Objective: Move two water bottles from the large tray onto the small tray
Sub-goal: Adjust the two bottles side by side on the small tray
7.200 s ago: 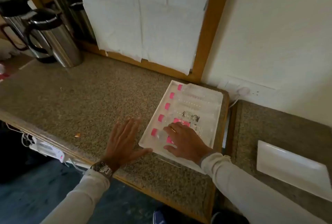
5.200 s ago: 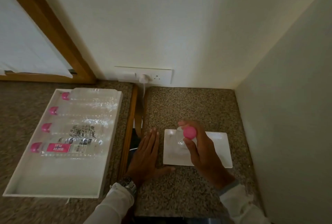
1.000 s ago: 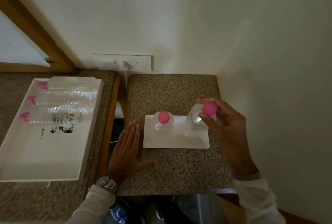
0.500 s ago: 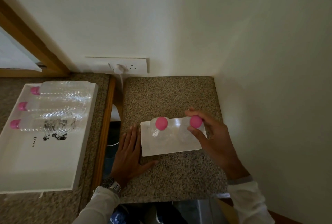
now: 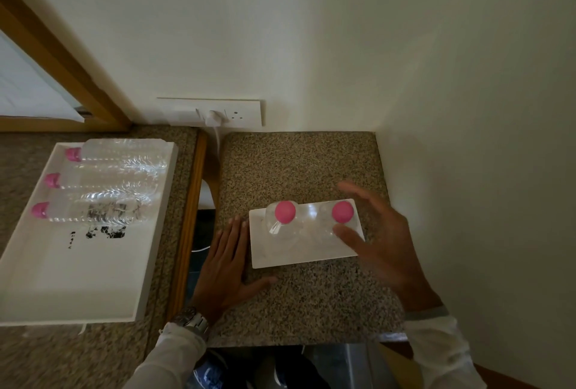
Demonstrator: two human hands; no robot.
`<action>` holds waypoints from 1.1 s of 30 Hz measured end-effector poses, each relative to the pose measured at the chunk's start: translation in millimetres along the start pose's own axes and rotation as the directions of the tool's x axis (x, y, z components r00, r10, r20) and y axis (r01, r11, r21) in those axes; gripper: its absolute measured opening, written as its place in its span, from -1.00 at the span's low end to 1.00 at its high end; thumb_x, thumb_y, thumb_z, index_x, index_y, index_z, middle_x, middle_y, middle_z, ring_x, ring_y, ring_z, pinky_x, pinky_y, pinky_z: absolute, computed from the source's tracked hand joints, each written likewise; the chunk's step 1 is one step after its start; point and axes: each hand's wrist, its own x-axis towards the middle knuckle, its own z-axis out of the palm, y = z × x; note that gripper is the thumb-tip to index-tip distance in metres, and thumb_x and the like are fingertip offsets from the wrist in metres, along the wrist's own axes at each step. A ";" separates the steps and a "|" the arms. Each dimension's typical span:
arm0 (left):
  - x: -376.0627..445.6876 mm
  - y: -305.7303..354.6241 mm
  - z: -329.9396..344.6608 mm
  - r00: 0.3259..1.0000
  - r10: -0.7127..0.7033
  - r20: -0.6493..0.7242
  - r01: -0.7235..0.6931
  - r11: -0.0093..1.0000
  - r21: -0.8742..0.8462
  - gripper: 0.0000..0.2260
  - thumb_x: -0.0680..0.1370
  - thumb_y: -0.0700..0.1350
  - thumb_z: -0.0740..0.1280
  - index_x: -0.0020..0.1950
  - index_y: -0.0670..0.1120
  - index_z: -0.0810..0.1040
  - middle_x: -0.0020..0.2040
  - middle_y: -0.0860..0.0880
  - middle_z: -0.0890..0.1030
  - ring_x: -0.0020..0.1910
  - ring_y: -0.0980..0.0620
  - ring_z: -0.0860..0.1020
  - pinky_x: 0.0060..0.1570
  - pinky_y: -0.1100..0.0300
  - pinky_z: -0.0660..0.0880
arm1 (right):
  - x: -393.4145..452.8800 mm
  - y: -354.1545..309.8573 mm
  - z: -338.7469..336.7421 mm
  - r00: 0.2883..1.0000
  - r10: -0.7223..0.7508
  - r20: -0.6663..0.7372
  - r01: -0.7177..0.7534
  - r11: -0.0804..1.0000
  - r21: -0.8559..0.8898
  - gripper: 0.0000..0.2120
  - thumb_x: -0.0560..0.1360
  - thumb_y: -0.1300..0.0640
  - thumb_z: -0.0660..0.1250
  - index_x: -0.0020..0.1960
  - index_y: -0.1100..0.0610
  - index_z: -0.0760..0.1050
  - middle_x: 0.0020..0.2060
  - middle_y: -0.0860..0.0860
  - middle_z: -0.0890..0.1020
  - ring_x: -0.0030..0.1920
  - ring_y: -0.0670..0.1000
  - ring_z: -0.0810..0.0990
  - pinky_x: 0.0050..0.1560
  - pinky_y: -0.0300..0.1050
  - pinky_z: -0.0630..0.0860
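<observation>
Two clear water bottles with pink caps stand upright side by side on the small white tray (image 5: 280,259): the left bottle (image 5: 284,212) and the right bottle (image 5: 342,212). My right hand (image 5: 378,239) hovers open just right of the right bottle, fingers spread, holding nothing. Flat on the counter lies my left hand (image 5: 226,261), its fingertips against the small tray's left edge. On the left counter, the large white tray (image 5: 78,289) holds three more bottles (image 5: 103,183) lying on their sides.
A gap with a wooden edge (image 5: 190,217) separates the two granite counters. A wall socket with a white plug (image 5: 215,114) sits behind. Walls close off the small counter at the back and the right (image 5: 467,170).
My right hand has let go of the second bottle, which now stands on the small tray, and has drawn back to the right with its fingers apart. My left hand has stayed in place.
</observation>
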 end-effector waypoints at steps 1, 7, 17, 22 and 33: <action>-4.1 -0.6 -1.2 1.000 -0.012 -0.018 0.012 1.000 -0.019 0.07 0.41 0.56 0.12 0.59 -0.25 0.09 0.62 -0.25 0.15 0.62 -0.19 0.10 0.56 -0.22 0.18 | -1.1 -0.3 -4.7 0.999 -0.018 -0.043 0.018 1.000 0.009 -0.51 0.54 -0.10 0.40 0.40 0.07 0.51 0.37 -0.11 0.59 0.42 -0.18 0.50 0.41 -0.24 0.42; -10.0 12.1 -15.9 0.964 -0.215 -0.157 0.170 0.951 -0.257 -0.32 0.61 0.31 0.05 0.48 -0.21 0.37 0.36 -0.25 0.51 0.31 -0.21 0.52 0.26 -0.05 0.49 | 19.7 41.2 -10.9 0.925 0.216 -0.311 -0.248 0.966 -0.067 -0.75 0.65 0.11 0.30 0.30 0.15 0.55 0.08 -0.04 0.66 0.19 -0.03 0.65 0.12 -0.23 0.56; 36.5 29.2 -29.5 0.944 -0.329 -0.029 0.275 0.832 -0.481 -0.74 0.66 -0.15 0.23 0.34 -0.13 0.50 0.09 -0.13 0.67 0.03 -0.02 0.61 0.00 0.13 0.59 | 50.9 93.5 18.6 0.898 0.427 -0.105 -0.434 0.822 -0.369 -0.81 0.50 0.32 0.38 0.08 0.23 0.66 0.01 0.18 0.73 0.08 0.20 0.68 0.06 0.05 0.62; 39.8 29.1 -31.4 0.941 -0.340 -0.003 0.303 0.843 -0.444 -0.70 0.66 -0.19 0.22 0.40 -0.18 0.46 0.22 -0.19 0.64 0.18 -0.13 0.59 0.24 -0.16 0.55 | 46.0 99.0 19.9 0.891 0.438 -0.123 -0.451 0.816 -0.361 -0.86 0.46 0.38 0.35 -0.17 0.17 0.57 -0.20 0.09 0.62 -0.12 0.05 0.55 -0.12 -0.08 0.48; 28.7 20.8 -32.8 0.947 -0.316 -0.054 0.267 0.873 -0.408 -0.75 0.63 -0.25 0.25 0.30 -0.21 0.53 0.01 -0.21 0.67 -0.03 -0.16 0.62 -0.01 0.04 0.51 | 27.4 101.0 28.3 0.875 0.462 -0.148 -0.484 0.811 -0.329 -0.71 0.44 0.39 0.40 0.14 0.24 0.64 0.00 0.19 0.74 0.01 0.18 0.71 -0.02 0.02 0.66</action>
